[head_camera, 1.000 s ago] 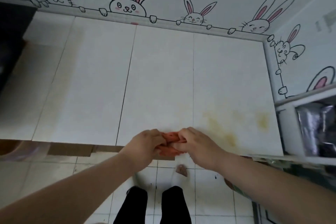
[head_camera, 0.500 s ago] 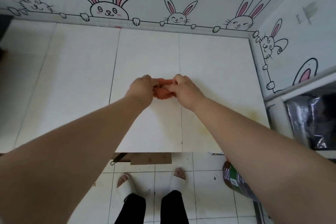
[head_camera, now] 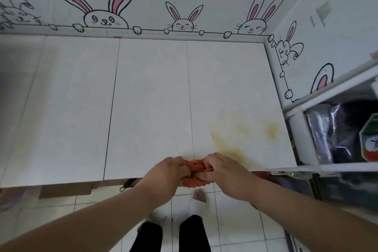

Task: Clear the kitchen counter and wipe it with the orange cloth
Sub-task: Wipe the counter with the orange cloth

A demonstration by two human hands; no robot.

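The orange cloth [head_camera: 194, 172] is bunched up at the front edge of the white tiled counter [head_camera: 151, 96], partly hanging over the edge. My left hand [head_camera: 167, 172] grips its left side and my right hand [head_camera: 223, 170] grips its right side, fingers curled over it. Most of the cloth is hidden under my hands. A yellowish stain [head_camera: 231, 145] lies on the counter just beyond my right hand, with a second patch [head_camera: 271, 131] near the right edge.
A wall with bunny drawings [head_camera: 106, 18] borders the counter at the back and right. A white shelf rack [head_camera: 302, 139] with dark bags stands at the right. Below the counter edge are floor tiles, my feet and a cardboard piece [head_camera: 65, 189].
Both hands pushed the cloth out to the middle of the counter half a second ago, then pulled it back to the front edge, where it is now.
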